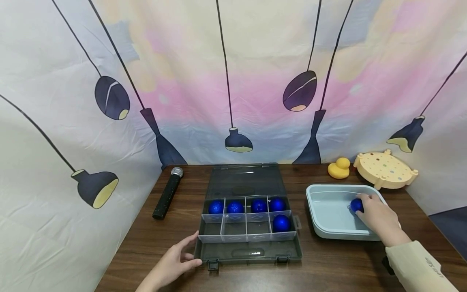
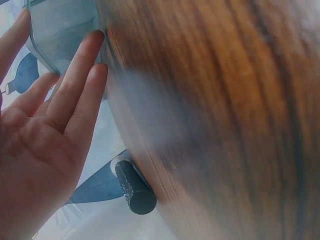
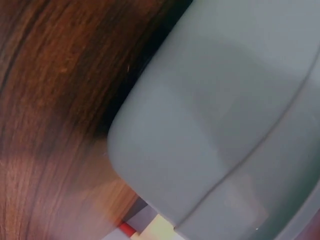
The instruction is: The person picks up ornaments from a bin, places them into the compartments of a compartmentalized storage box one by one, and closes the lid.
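Note:
A divided plastic box (image 1: 248,253) lies with its dark lid (image 1: 246,182) swung back. Blue ball ornaments (image 1: 259,205) fill its back row of compartments, and one more blue ornament (image 1: 281,223) is at the right end of the front row. My left hand (image 1: 171,263) touches the box's left front corner, its fingers (image 2: 80,82) extended in the left wrist view. Inside the light blue basin (image 1: 328,211), my right hand (image 1: 379,217) pinches a blue ball ornament (image 1: 356,205) with a small metal cap. The right wrist view shows only the basin's outer wall (image 3: 200,115); the hand is out of sight there.
A black microphone (image 1: 168,194) lies left of the box. Behind the basin sit a yellow rubber duck (image 1: 339,168) and a cream spotted, footed toy (image 1: 384,168). A printed cloth (image 1: 197,81) hangs along the back edge of the wooden table (image 1: 146,243).

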The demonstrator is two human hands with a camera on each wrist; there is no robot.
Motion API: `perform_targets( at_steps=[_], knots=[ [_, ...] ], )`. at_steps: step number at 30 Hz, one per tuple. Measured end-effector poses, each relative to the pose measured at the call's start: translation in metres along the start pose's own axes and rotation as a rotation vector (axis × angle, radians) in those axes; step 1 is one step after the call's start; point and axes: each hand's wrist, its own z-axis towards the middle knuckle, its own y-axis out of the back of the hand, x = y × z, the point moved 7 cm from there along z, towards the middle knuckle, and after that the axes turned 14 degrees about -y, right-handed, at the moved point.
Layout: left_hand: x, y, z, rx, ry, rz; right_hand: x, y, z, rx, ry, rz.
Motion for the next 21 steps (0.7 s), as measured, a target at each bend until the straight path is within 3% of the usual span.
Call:
perform_targets(
  at_steps=[10,21],
  knots=[
    [0.001,0.0,0.0,0.0,0.005,-0.009,0.001,0.0,-0.003,0.02,0.015,0.005],
    [0.002,0.0,-0.001,-0.001,0.002,-0.016,0.021,0.003,-0.011,0.042,0.037,0.024]
  ],
)
